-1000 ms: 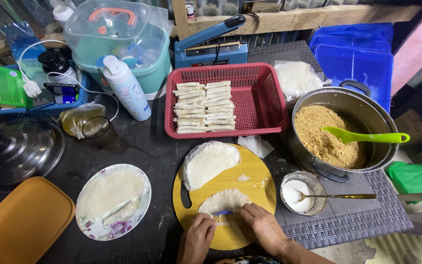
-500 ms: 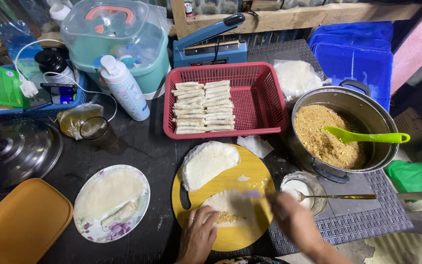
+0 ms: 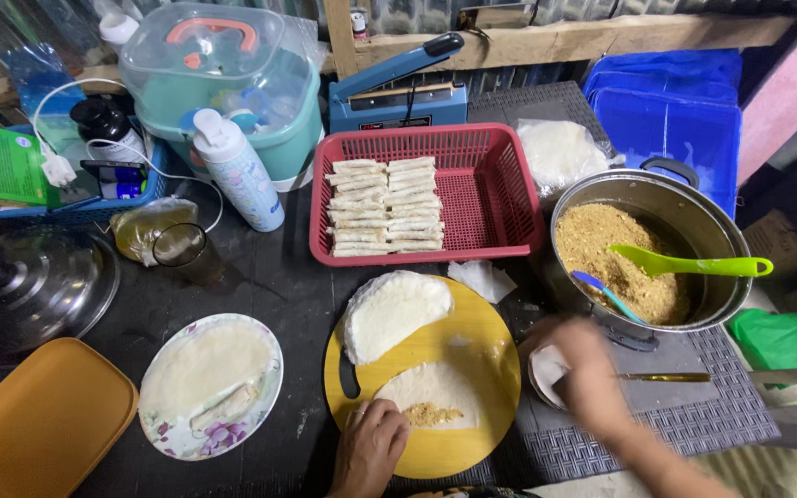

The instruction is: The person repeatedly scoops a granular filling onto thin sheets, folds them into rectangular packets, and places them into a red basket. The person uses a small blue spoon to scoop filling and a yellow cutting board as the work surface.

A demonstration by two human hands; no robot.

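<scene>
A round yellow board [image 3: 483,337] carries a flat white wrapper [image 3: 437,387] with a small mound of brown filling [image 3: 432,415]. My left hand [image 3: 371,447] rests with its fingertips on the wrapper's near left edge. Blurred by motion, my right hand [image 3: 585,369] is over a small bowl [image 3: 544,367] to the right of the board; its fingers cannot be made out. Just behind it, a steel pot [image 3: 726,242] holds brown crumbly filling [image 3: 597,238], a green spoon [image 3: 694,266] and a small blue spoon [image 3: 607,293]. A stack of wrappers [image 3: 397,314] lies on the board's far side.
A red basket [image 3: 502,189] with several rolled wraps [image 3: 375,207] stands behind the board. A floral plate [image 3: 166,422] with dough, an orange lid [image 3: 39,426] and a metal lid [image 3: 29,286] are on the left. Bottles, a glass and blue bins line the back.
My right hand left the wrapper, moved right, and the blue spoon it carried now lies in the pot. A mound of filling now sits on the wrapper. My left hand stayed.
</scene>
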